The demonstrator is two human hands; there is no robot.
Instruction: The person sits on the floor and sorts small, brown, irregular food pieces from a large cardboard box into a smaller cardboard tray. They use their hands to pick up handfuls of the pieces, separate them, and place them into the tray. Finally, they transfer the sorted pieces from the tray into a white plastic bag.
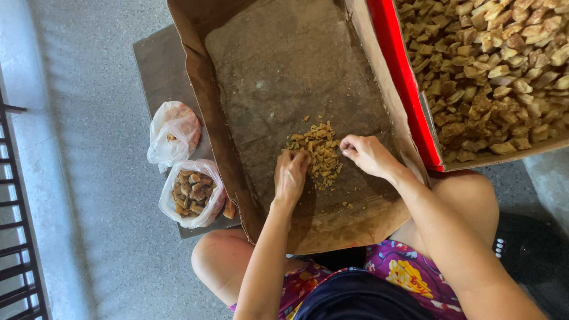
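A small heap of pale brown, crumbly chopped pieces lies near the front edge of the wide, shallow brown cardboard tray. The left hand curls over the heap's left side, fingers closed on bits of it. The right hand, at its right side, pinches narrowly, though what it holds cannot be told. Picking cleanly likely calls for light fingertip pinches, keeping the heap gathered rather than scattering crumbs toward the tray's far edge.
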